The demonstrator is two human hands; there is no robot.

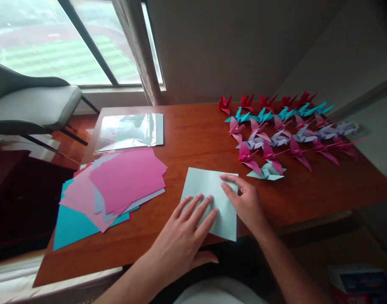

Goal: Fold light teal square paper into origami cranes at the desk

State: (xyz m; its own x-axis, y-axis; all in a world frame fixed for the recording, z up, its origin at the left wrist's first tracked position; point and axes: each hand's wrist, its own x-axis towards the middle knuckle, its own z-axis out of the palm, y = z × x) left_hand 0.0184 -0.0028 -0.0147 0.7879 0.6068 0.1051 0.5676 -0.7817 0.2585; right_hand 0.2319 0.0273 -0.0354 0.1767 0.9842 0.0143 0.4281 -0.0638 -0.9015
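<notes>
A square sheet of pale mint paper point(196, 181) lies flat on the wooden table near its front edge. My left hand point(190, 228) rests palm down on its lower left part, fingers spread and stretched out. At the sheet's upper right edge is my right hand point(245, 198). Its thumb and forefinger are slightly apart over the paper, and its other fingers are curled and partly hidden. Just right of the sheet stands a folded mint paper crane point(267, 170).
Rows of paper cranes in magenta point(247, 157), lavender point(255, 141), pink point(235, 128), turquoise point(239, 116) and red point(225, 104) stand at the right. Loose coloured sheets point(128, 177) are piled at the left, below a clear plastic packet point(126, 131). Beyond is a chair point(38, 103).
</notes>
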